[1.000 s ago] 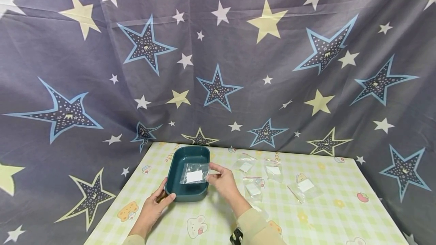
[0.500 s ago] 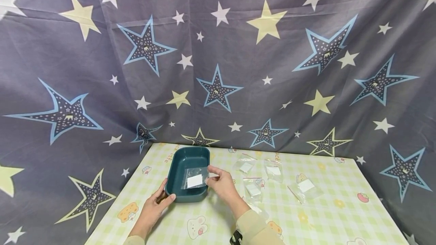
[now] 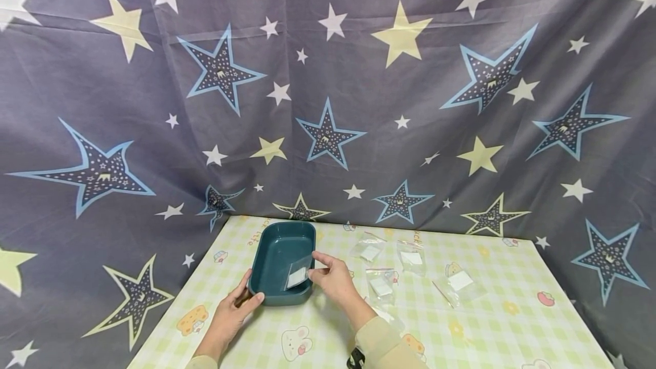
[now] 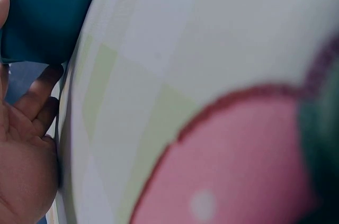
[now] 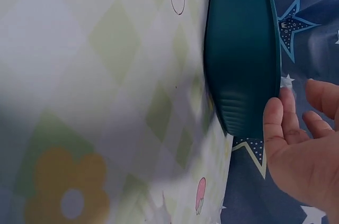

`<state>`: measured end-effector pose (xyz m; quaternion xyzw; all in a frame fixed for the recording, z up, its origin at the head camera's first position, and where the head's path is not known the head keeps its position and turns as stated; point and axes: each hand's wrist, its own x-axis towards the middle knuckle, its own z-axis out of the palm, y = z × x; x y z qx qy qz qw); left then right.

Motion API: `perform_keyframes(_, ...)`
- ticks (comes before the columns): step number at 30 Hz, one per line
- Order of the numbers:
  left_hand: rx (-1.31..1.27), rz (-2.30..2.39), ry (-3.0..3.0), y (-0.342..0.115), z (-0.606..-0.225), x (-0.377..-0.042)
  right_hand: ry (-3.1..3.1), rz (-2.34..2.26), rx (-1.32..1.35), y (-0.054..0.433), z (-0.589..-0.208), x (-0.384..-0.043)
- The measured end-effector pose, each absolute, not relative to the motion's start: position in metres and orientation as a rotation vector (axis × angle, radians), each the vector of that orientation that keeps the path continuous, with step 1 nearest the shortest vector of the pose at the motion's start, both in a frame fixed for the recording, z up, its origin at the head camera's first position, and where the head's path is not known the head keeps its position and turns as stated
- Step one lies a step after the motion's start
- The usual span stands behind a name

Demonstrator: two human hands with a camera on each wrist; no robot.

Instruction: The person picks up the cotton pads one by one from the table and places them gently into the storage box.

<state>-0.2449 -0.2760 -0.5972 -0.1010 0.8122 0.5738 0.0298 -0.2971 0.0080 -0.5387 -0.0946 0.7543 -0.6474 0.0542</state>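
Note:
A deep teal tray (image 3: 271, 255) with rounded corners stands on the left part of the table. My left hand (image 3: 229, 315) grips its near left corner, thumb at the near rim and fingers along the left side. Over the right side of the tray, my right hand (image 3: 338, 283) pinches the edge of a small clear zip bag (image 3: 297, 277) with a white piece inside. The bag hangs tilted inside the tray's opening. In the right wrist view the tray wall (image 5: 243, 54) hides most of the bag; the fingers are by the rim.
Several similar clear bags lie to the right, among them one at the back (image 3: 369, 252), one beside it (image 3: 411, 258), a nearer one (image 3: 381, 285) and one farther right (image 3: 460, 279). A star-patterned curtain (image 3: 328, 73) hangs behind the checked tablecloth (image 3: 512, 329).
The bag in my right hand has sunk lower into the tray and turned from flat to steeply tilted, shifting right. My left hand and the tray have stayed put.

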Motion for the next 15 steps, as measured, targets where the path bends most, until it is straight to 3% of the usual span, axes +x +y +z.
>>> perform_keyframes(8,-0.311,1.769,2.515,-0.275,-0.596,-0.244,2.437,-1.756,-0.444,0.005,-0.532,-0.294)
perform_keyframes(15,-0.303,1.781,2.527,-0.273,-0.596,-0.244,2.682,-1.265,-0.697,-0.005,-0.526,-0.289)
